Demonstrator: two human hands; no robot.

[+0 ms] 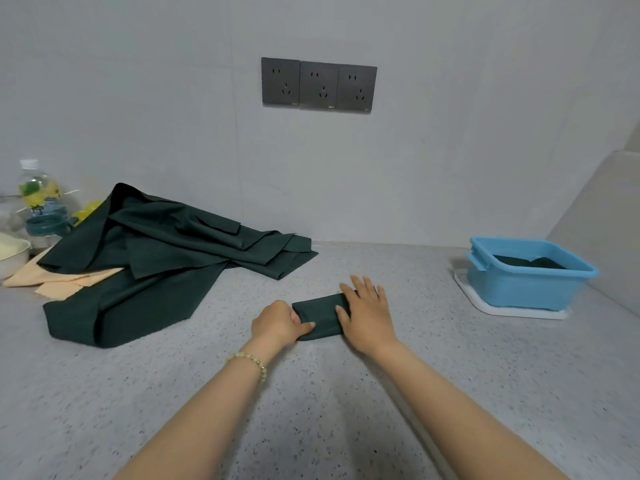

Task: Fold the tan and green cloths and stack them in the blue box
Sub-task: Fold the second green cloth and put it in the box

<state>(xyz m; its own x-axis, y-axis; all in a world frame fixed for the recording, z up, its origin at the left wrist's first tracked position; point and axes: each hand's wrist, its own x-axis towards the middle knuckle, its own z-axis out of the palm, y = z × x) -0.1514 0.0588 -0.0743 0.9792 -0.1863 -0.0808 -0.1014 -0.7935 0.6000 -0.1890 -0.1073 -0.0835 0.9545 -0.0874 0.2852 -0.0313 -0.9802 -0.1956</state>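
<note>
Head: folded green cloth (pixel 320 318) between hands; left hand (pixel 277 323) pinches, right hand (pixel 365 315) presses.

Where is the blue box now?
In the head view, the blue box stands at the right of the counter on a white tray, beyond the right hand.

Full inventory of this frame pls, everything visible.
folded cloth: 1, dark green, counter centre, between the hands
loose cloth pile: count unclear, dark green, counter left
tan cloths: count unclear, tan, under the pile's left edge
blue box: 1, blue, counter right, on a white tray
cloth in box: count unclear, dark green, inside it
sockets: 3, dark grey, wall
bottle: 1, clear, white cap, far left
bowl: 1, white, left edge
bracelet: 1, pale beads, left wrist
left hand: grips folded cloth's left end
right hand: flat on its right end
</note>
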